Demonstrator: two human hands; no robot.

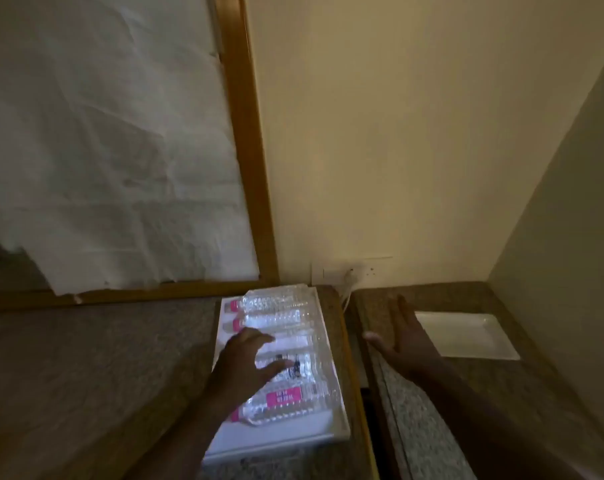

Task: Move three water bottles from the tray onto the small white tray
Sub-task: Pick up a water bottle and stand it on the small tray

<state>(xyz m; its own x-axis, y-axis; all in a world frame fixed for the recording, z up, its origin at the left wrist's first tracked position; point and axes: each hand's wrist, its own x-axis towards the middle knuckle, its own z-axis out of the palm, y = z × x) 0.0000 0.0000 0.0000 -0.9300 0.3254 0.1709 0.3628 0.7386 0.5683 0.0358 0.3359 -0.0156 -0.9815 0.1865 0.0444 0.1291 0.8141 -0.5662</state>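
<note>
A large white tray (pixel 331 431) lies on the left counter with several clear water bottles on their sides, pink caps to the left. One bottle (pixel 286 405) near the front shows a pink label; another (pixel 273 320) lies farther back. My left hand (pixel 245 365) hovers over the middle bottles with fingers spread and holds nothing. My right hand (pixel 404 337) is open, flat over the right counter, just left of the small white tray (pixel 467 336), which has nothing on it.
A gap with a wooden edge (pixel 354 368) separates the two granite counters. A wall socket with a white cable (pixel 349 275) sits behind the gap. A wood-framed board covered in white paper (pixel 120 150) stands at the back left. A wall closes the right side.
</note>
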